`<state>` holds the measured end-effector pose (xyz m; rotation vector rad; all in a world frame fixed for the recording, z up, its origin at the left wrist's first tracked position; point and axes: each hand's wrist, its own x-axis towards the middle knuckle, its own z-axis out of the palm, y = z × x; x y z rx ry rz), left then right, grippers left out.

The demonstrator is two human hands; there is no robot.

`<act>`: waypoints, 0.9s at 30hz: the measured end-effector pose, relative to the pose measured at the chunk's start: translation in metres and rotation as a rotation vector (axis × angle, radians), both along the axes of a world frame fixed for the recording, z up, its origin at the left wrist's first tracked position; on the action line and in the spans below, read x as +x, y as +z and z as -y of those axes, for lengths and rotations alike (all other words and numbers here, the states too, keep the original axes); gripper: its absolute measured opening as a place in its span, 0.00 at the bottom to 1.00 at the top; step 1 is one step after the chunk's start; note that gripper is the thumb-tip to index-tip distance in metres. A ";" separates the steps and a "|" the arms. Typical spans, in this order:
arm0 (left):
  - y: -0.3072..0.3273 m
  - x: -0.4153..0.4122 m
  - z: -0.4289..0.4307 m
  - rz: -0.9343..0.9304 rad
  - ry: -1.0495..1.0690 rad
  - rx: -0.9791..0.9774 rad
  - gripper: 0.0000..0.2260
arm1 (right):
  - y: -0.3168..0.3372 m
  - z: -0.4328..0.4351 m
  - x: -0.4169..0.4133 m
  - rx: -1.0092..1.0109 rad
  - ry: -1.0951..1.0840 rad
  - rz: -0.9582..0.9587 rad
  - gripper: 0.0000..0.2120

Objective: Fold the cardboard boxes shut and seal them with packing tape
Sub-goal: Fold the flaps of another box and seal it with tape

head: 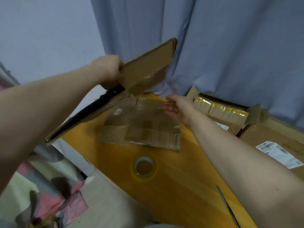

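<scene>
My left hand (109, 69) grips the left edge of a flattened brown cardboard box (146, 69), lifted and tilted above the yellow table (172, 178). Old tape shines on its lower part. Another flattened, taped box (141, 127) lies on the table below it. My right hand (176, 107) is open, palm up, fingers straight, at the far right edge of that lying box. A roll of clear packing tape (144, 167) lies flat on the table nearer to me.
A long cardboard sheet (85, 116) leans off the table's left edge. Taped boxes (220, 109) and a large labelled carton (276, 142) fill the right side. A grey curtain (213, 46) hangs behind. Scissors or a blade (227, 206) lies at the table's near edge.
</scene>
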<state>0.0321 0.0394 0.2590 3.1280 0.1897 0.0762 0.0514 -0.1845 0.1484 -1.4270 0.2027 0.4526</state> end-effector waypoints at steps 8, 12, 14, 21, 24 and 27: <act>0.114 -0.031 0.091 -0.048 -0.043 -0.377 0.14 | 0.091 0.033 -0.037 0.152 0.304 0.172 0.45; 0.127 -0.044 0.143 -0.009 -0.120 -0.510 0.07 | 0.134 0.065 -0.053 0.135 0.448 0.242 0.61; 0.126 -0.049 0.167 -0.012 -0.151 -0.585 0.06 | 0.146 0.088 -0.063 0.085 0.477 0.255 0.48; 0.099 -0.058 0.228 -0.106 -0.278 -0.800 0.13 | 0.154 0.159 -0.098 -0.025 0.235 0.222 0.16; 0.085 -0.056 0.238 -0.146 -0.297 -0.880 0.17 | 0.144 0.184 -0.102 -0.122 0.036 0.223 0.16; 0.072 -0.057 0.239 -0.149 -0.287 -1.001 0.18 | 0.135 0.206 -0.106 -0.151 -0.105 0.199 0.18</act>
